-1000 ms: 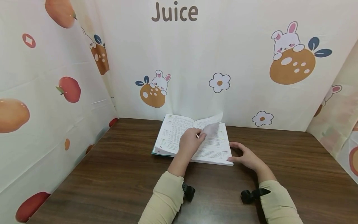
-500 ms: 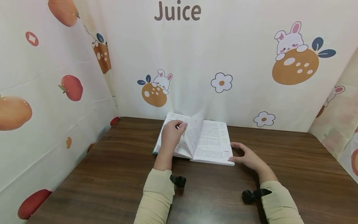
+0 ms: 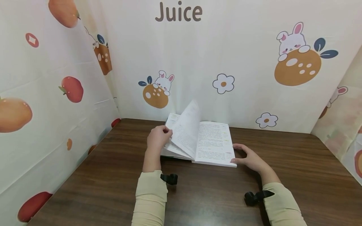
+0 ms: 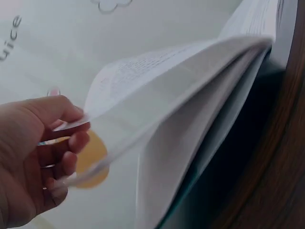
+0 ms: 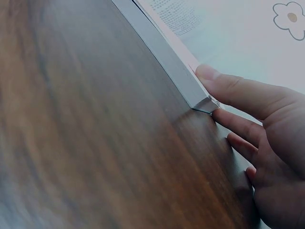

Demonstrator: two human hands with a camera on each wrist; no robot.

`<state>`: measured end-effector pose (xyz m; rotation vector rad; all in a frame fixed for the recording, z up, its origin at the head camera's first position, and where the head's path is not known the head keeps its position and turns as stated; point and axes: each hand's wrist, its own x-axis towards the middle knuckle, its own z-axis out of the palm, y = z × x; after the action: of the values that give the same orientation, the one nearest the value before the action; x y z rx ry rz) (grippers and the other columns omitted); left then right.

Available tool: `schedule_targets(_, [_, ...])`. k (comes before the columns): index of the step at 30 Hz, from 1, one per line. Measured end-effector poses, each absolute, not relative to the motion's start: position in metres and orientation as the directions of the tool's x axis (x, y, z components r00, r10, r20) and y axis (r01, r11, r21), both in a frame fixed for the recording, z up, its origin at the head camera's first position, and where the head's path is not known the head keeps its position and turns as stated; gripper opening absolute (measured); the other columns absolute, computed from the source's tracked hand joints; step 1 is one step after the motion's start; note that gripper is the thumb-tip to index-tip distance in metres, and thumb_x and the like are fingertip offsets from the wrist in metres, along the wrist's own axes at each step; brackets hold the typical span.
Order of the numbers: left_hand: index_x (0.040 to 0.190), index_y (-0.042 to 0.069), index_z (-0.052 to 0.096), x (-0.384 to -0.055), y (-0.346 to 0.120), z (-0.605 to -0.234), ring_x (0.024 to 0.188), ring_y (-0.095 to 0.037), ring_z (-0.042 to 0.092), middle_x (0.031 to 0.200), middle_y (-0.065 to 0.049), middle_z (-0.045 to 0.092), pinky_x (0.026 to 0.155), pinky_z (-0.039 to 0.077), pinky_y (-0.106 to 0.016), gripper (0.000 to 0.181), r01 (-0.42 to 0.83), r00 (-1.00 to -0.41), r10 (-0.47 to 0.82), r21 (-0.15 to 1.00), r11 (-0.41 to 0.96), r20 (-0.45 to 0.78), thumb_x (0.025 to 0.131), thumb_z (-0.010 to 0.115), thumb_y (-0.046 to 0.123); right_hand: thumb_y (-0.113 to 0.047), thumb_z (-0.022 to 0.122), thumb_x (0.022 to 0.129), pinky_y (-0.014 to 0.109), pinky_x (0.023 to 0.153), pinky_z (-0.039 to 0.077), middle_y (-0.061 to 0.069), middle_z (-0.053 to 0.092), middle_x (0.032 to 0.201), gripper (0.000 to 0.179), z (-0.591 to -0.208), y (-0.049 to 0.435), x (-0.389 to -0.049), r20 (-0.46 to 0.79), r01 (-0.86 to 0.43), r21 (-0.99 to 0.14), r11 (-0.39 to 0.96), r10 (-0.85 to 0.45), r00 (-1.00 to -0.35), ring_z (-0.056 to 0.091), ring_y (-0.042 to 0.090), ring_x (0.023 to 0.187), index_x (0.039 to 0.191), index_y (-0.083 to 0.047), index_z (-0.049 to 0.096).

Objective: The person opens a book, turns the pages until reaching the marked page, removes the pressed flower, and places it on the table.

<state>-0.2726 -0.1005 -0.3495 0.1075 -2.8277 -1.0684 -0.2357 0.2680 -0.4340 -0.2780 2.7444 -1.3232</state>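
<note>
An open book (image 3: 215, 142) with printed white pages lies toward the back of the table. My left hand (image 3: 158, 137) pinches the edge of a lifted page (image 3: 188, 127), which stands up in a curve over the book's left half. In the left wrist view that page (image 4: 157, 78) bends away from the thumb and fingertips, and a greenish cover edge shows below. At the book's right edge rests my right hand (image 3: 250, 158). The right wrist view has the right thumb (image 5: 207, 72) on top of the book's corner and the fingers against its side and underside.
The dark brown wooden table (image 3: 113, 175) extends around the book. A white curtain (image 3: 243, 56) with fruit, rabbit and flower prints rises just behind it and along both sides. Black wrist cameras sit on both sleeves.
My left hand has moved left, carrying the page from the book's right half over to the left half. The right hand has stayed at the right edge.
</note>
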Motion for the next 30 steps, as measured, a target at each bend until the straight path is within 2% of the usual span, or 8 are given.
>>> schedule_targets(7, [0.09, 0.008, 0.065, -0.272, -0.126, -0.361, 0.078, -0.024, 0.053, 0.088, -0.008, 0.061, 0.064, 0.041, -0.034, 0.017, -0.114, -0.993, -0.116, 0.632, 0.766, -0.039, 0.085, 0.064, 0.024, -0.037, 0.077, 0.073, 0.062, 0.1, 0.015, 0.021, 0.034, 0.14, 0.079, -0.432, 0.267, -0.233, -0.001, -0.121, -0.787, 0.605, -0.198, -0.98, 0.023, 0.04, 0.13, 0.135, -0.005, 0.04])
schedule_targets(19, [0.08, 0.006, 0.064, -0.271, -0.149, -0.378, 0.073, -0.021, 0.05, 0.079, -0.007, 0.057, 0.06, 0.04, -0.032, 0.017, -0.199, -0.969, -0.066, 0.59, 0.783, -0.238, 0.085, 0.063, 0.022, -0.039, 0.077, 0.073, 0.062, 0.1, 0.015, 0.02, 0.033, 0.141, 0.078, -0.435, 0.269, -0.233, -0.01, -0.112, -0.786, 0.608, -0.193, -0.981, 0.021, 0.04, 0.131, 0.134, -0.007, 0.042])
schedule_targets(30, [0.072, 0.006, 0.058, -0.276, -0.147, -0.395, 0.068, -0.021, 0.049, 0.073, -0.007, 0.054, 0.057, 0.038, -0.03, 0.018, -0.237, -0.953, -0.074, 0.569, 0.787, -0.294, 0.082, 0.065, 0.02, -0.04, 0.076, 0.073, 0.063, 0.1, 0.014, 0.022, 0.031, 0.142, 0.076, -0.435, 0.267, -0.233, -0.025, -0.096, -0.775, 0.625, -0.182, -0.983, 0.021, 0.041, 0.131, 0.133, -0.007, 0.043])
